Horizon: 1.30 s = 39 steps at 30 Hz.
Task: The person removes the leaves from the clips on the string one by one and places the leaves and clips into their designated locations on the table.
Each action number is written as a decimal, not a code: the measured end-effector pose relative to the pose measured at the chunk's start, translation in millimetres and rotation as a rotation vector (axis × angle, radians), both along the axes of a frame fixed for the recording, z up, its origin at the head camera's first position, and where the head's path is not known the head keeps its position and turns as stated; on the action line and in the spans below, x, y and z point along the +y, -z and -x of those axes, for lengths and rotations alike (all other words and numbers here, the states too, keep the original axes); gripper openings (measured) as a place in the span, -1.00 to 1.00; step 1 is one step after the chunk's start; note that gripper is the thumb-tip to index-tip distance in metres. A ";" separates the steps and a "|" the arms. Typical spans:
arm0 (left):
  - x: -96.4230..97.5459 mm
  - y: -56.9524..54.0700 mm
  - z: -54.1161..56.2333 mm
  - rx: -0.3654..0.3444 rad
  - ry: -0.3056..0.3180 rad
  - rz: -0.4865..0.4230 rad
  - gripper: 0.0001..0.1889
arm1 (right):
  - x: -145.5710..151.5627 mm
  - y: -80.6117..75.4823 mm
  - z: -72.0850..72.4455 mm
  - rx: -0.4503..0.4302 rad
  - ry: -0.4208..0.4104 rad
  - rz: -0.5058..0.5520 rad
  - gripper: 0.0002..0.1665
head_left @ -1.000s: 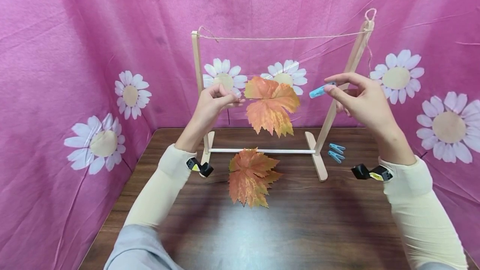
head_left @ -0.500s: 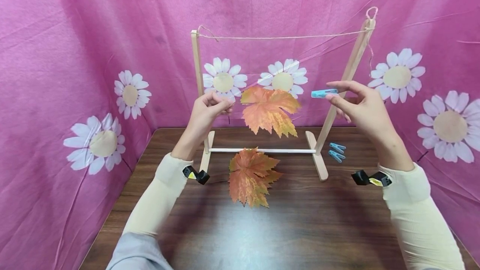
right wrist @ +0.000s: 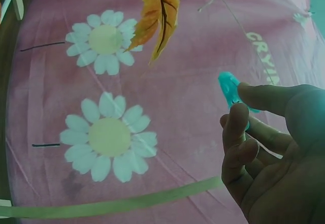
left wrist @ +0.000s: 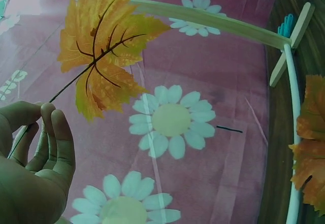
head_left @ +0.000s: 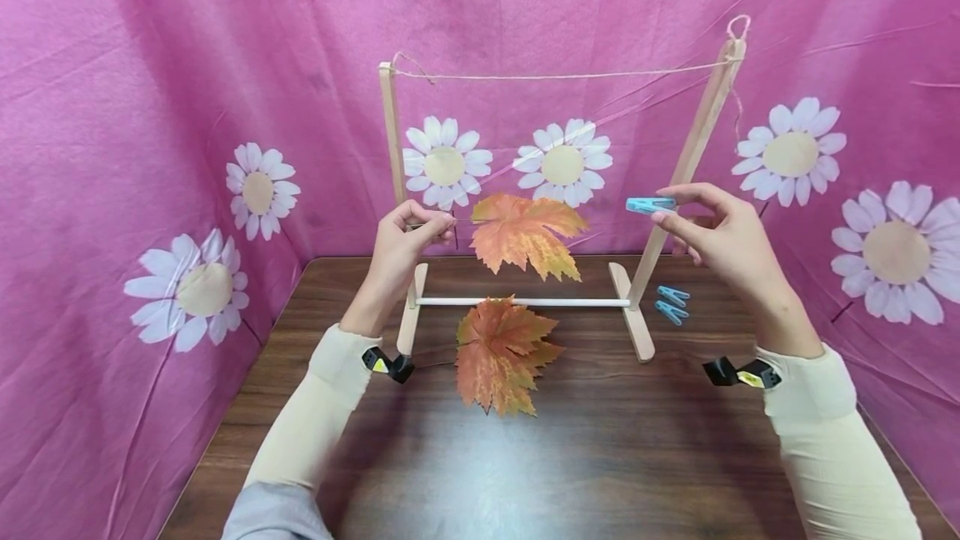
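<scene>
Between thumb and fingers, my left hand (head_left: 401, 252) pinches the thin stem of an orange-yellow artificial leaf (head_left: 525, 236), which is held up in the air in front of the rack. The dark veins of that leaf (left wrist: 104, 51) show in the left wrist view. My right hand (head_left: 723, 232) pinches a light-blue clothespin (head_left: 649, 205) near the rack's right post, apart from the leaf. Above both hands, a twine line (head_left: 555, 76) runs between the tops of the wooden posts. A second orange leaf (head_left: 498, 357) lies on the table by the white crossbar (head_left: 525, 302).
Two more blue clothespins (head_left: 672, 305) lie on the brown wooden table (head_left: 600, 457), right of the rack's foot (head_left: 633, 323). The wooden right post (head_left: 690, 157) leans outward, with loose twine at its top. A pink flowered cloth (head_left: 300, 40) hangs behind and at the sides.
Both hands have come down. The left hand has also drawn slightly left with its leaf, which now lies flatter. The clothespin has turned from slanted to nearly level in the right hand.
</scene>
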<state>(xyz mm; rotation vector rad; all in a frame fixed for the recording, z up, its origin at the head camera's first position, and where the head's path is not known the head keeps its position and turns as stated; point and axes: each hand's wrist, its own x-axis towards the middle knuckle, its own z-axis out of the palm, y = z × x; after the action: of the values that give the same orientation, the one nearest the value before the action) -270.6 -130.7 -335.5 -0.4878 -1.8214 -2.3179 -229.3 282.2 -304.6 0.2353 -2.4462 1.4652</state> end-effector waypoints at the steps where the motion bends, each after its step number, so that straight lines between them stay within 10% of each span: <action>1: -0.5 2.0 0.2 -0.003 -0.001 -0.004 -0.75 | 0.9 1.7 -0.2 -0.002 -0.003 0.004 -0.54; 39: -16.2 74.5 -17.3 -0.077 -0.008 -0.106 -0.70 | 33.8 64.7 -14.8 -0.011 0.025 -0.026 -0.57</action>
<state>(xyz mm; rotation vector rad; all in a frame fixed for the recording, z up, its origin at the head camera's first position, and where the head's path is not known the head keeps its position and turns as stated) -253.3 -146.9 -410.0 -0.3798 -1.7175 -2.4445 -214.5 315.9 -369.3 0.2016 -2.4690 1.4283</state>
